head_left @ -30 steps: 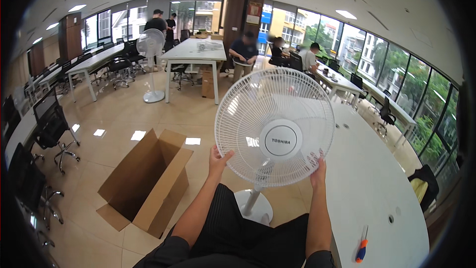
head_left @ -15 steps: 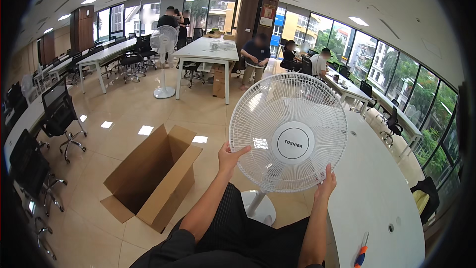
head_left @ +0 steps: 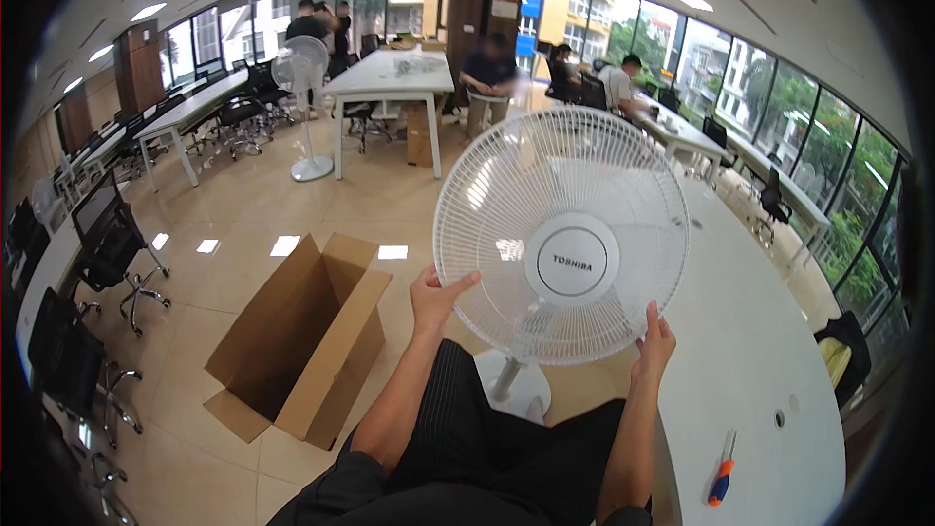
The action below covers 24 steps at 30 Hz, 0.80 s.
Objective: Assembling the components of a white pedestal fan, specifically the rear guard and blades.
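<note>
A white pedestal fan (head_left: pixel 575 258) stands upright in front of me, its round wire guard turned my way and tilted slightly upward. My left hand (head_left: pixel 440 302) grips the guard's rim at its lower left, thumb laid across the wires on the near side. At the lower right, my right hand (head_left: pixel 654 343) holds the same rim between thumb and fingers. The fingertips behind the guard are partly hidden. Below the guard, a short white pole runs down to the round base (head_left: pixel 531 392) on the floor between my legs. Faint blades show through the wires.
An open, empty cardboard box (head_left: pixel 307 341) sits on the floor to my left. On the white table (head_left: pixel 750 331) at my right lies an orange and blue screwdriver (head_left: pixel 722 477). Another white fan (head_left: pixel 310 117) stands farther off, near tables, chairs and several people.
The fan's head has tipped back a little and looms larger, both hands still on its rim. My view has shifted slightly, moving the surroundings in the picture.
</note>
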Each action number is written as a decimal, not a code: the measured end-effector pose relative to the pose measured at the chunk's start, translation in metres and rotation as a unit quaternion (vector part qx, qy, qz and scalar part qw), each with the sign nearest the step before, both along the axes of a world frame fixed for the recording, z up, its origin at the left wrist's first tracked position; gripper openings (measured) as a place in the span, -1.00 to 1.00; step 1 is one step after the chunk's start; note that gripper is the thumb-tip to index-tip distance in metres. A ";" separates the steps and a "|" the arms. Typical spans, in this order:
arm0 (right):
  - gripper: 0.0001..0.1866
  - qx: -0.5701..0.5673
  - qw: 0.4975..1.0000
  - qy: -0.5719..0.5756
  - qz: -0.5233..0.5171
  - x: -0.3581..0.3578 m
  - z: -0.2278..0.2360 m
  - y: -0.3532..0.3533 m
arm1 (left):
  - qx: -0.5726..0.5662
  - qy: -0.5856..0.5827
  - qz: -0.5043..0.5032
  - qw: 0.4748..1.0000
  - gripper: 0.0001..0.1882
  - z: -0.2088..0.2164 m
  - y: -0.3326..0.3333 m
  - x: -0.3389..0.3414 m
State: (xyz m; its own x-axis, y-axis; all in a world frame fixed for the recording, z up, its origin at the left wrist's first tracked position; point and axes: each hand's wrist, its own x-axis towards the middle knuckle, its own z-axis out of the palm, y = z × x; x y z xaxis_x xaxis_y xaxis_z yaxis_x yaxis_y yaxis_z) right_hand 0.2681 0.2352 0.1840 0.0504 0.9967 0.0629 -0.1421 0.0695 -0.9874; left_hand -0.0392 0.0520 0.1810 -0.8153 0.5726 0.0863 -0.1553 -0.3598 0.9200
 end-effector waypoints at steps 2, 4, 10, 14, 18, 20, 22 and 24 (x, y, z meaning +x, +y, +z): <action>-0.54 -0.010 1.000 -0.021 -0.015 0.000 -0.007 0.000 | -0.010 0.011 0.009 1.000 -0.52 -0.004 0.001 -0.002; -0.48 -0.006 0.999 -0.024 -0.025 -0.002 -0.011 0.003 | 0.006 0.004 0.005 1.000 -0.53 -0.009 0.007 -0.004; -0.43 0.012 0.997 0.035 -0.073 -0.013 -0.018 0.018 | -0.023 0.004 0.037 0.999 -0.37 -0.031 0.019 -0.013; -0.43 -0.019 0.998 0.015 -0.052 -0.008 -0.024 0.033 | -0.030 0.003 0.047 0.998 -0.26 -0.044 0.024 -0.017; -0.49 -0.010 0.997 0.063 0.031 -0.005 -0.022 0.040 | -0.073 -0.024 0.029 0.997 -0.32 -0.031 0.020 -0.017; -0.51 -0.015 0.996 0.071 0.046 -0.005 -0.014 0.033 | -0.077 -0.015 -0.027 0.997 -0.33 -0.015 0.010 -0.019; -0.58 -0.033 0.994 0.104 0.025 -0.008 -0.001 0.021 | -0.088 -0.013 -0.074 0.993 -0.34 0.000 0.002 -0.016; -0.60 0.025 0.993 0.115 0.020 -0.010 0.014 0.012 | -0.119 -0.038 -0.042 0.991 -0.34 0.010 -0.005 -0.011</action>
